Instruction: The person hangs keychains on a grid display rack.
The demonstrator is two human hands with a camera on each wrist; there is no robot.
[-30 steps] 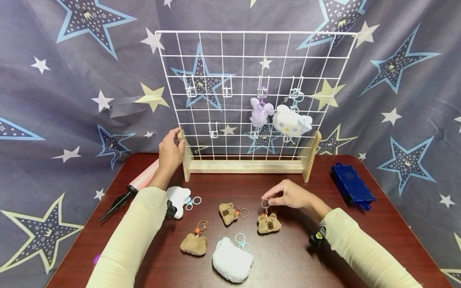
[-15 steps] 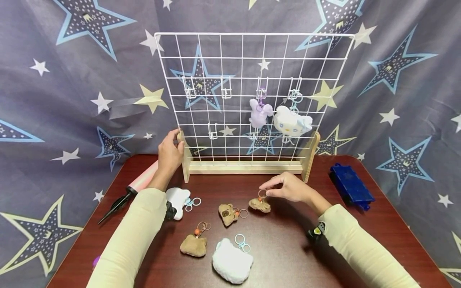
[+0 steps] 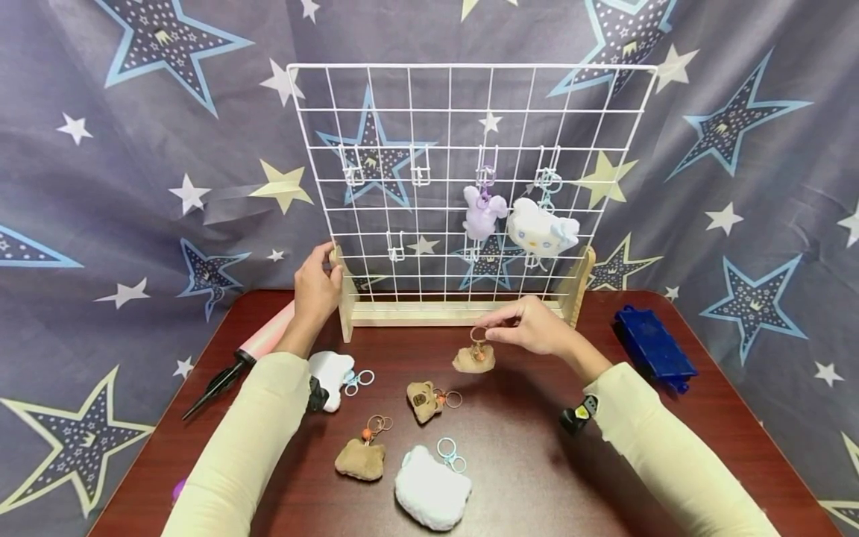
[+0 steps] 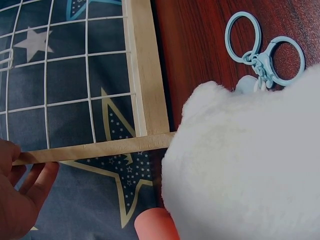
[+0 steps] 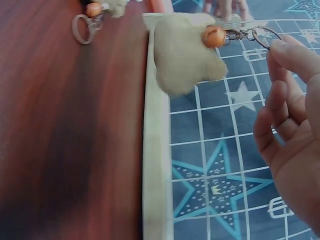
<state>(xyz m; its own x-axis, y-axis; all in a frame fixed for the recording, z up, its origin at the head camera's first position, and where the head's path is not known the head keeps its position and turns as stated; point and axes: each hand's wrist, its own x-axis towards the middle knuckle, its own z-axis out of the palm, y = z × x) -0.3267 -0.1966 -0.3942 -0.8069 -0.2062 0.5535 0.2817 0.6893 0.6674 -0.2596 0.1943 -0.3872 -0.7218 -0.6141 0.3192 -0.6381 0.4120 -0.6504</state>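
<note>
My right hand (image 3: 533, 327) pinches the metal ring of a brown plush bear keychain (image 3: 474, 359), which hangs over the table before the rack's base bar. In the right wrist view thumb and finger hold the ring (image 5: 265, 37), with an orange bead (image 5: 214, 36) between chain and plush. At the rack's left end, my left hand (image 3: 318, 287) grips the wooden side post (image 4: 100, 148). The white wire grid rack (image 3: 470, 67) carries a lilac plush keychain (image 3: 483, 218) and a white cat plush keychain (image 3: 540, 230) on hooks at its right half.
Two brown plush keychains (image 3: 424, 401) and two white ones (image 3: 432, 488) lie on the table (image 3: 523, 477). A pink and black pump (image 3: 268, 333) lies at left, a blue plastic tray (image 3: 654, 343) at right. Bare hooks (image 3: 420, 175) hang on the grid's left half.
My right hand has carried the bear keychain up, away from me and slightly left, toward the rack, and the plush has turned on its ring. The left hand stays on the side post.
</note>
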